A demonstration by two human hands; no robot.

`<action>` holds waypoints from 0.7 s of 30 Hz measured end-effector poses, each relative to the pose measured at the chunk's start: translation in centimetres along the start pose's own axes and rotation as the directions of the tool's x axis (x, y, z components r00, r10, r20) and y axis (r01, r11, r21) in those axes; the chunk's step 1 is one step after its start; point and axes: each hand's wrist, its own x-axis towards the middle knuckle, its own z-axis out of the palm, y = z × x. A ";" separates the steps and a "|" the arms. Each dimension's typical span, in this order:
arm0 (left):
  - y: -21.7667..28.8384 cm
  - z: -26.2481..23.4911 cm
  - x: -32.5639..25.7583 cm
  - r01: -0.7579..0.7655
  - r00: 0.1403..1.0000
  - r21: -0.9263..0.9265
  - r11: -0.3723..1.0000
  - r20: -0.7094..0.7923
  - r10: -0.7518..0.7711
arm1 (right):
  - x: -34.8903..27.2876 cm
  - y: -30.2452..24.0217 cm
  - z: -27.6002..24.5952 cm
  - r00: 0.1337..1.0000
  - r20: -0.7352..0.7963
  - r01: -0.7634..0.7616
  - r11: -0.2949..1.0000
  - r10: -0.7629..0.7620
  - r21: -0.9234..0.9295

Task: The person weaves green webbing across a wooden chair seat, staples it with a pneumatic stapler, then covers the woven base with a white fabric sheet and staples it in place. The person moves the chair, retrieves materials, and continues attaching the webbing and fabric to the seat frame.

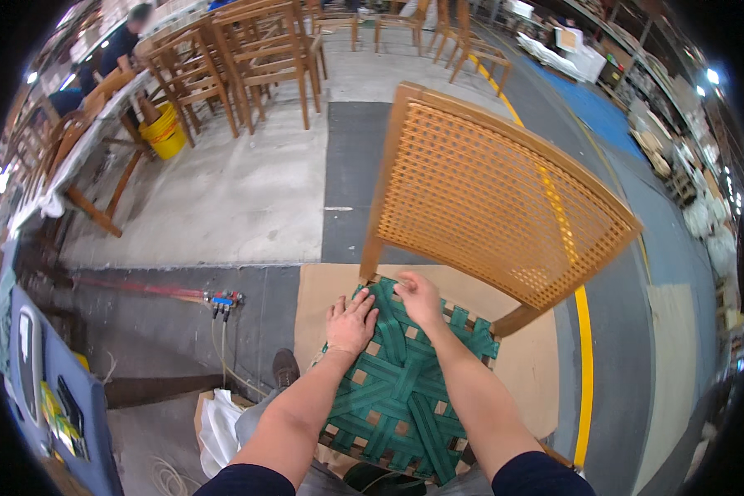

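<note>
A wooden chair with a cane back [504, 190] stands in front of me, its seat woven from green webbing straps [401, 364]. Gaps between the straps form a lattice, and some loose lengths lie across the weave. My left hand [351, 325] lies on the seat's far left part, fingers apart and pressing the webbing near the back post. Beside it, at the seat's rear edge, my right hand [420, 299] is closed with curled fingers next to a green strap; what sits between the fingertips is hidden.
A cardboard sheet [318, 289] lies under the chair. An air-line fitting [223, 303] with hoses is on the left floor, near a blue padded surface [58, 388] with tools. Further off are wooden chairs [260, 58], a yellow bucket [164, 132], a workbench and a person.
</note>
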 end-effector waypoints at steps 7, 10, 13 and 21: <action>0.2 -1.1 -1.1 0.113 0.979 -0.174 0.978 0.186 -0.080 | -24.8 5.9 -19.7 0.888 -0.411 -0.191 0.979 0.206 0.078; -0.5 -2.0 -1.1 -0.027 0.998 -0.081 0.996 0.058 0.032 | -36.8 8.8 -28.0 0.671 -0.648 -0.493 0.870 0.360 -0.027; 2.0 -0.5 -2.0 -0.123 0.991 0.053 0.991 0.056 0.120 | -50.5 12.9 -35.5 0.290 -0.900 -0.742 0.671 0.325 0.003; 2.2 -1.0 -0.9 0.055 0.990 -0.084 0.995 0.131 -0.044 | -55.4 20.0 -42.6 0.035 -0.683 -0.988 0.129 0.730 0.088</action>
